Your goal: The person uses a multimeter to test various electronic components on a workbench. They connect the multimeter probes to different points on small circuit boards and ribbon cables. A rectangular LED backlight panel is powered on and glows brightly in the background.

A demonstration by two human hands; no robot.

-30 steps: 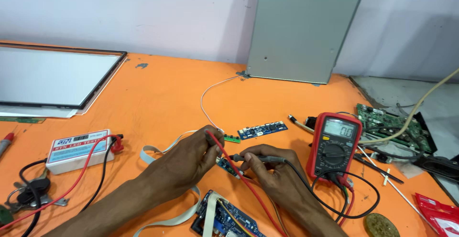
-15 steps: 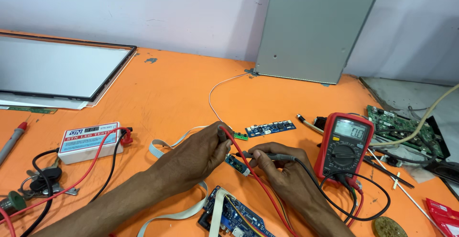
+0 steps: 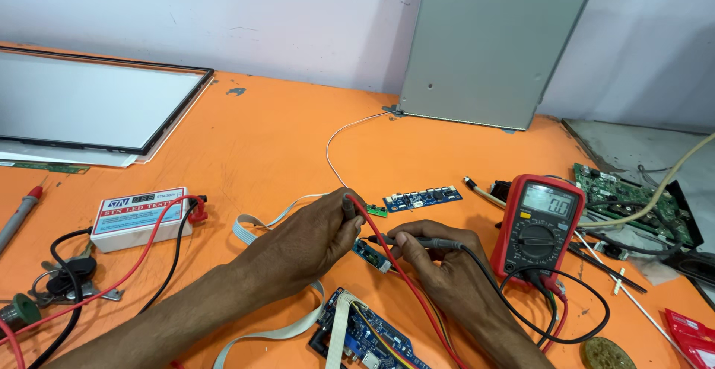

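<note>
Head view: left hand [image 3: 313, 239] in closed grip on red probe [image 3: 348, 207], tip down at small blue circuit strip [image 3: 372, 255] lying on orange counter [image 3: 283, 138]. Right hand [image 3: 439, 265] in closed grip on black probe [image 3: 417, 242], tip touching same strip. Red-cased multimeter [image 3: 542, 224] just right of hands, leads plugged in. Second blue strip [image 3: 422, 198] beyond hands. White tester box [image 3: 140, 216] well left. Larger blue board [image 3: 365, 335] near bottom edge.

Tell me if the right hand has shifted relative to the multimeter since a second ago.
No. The right hand stays just left of the red multimeter; only the camera moved.
</note>
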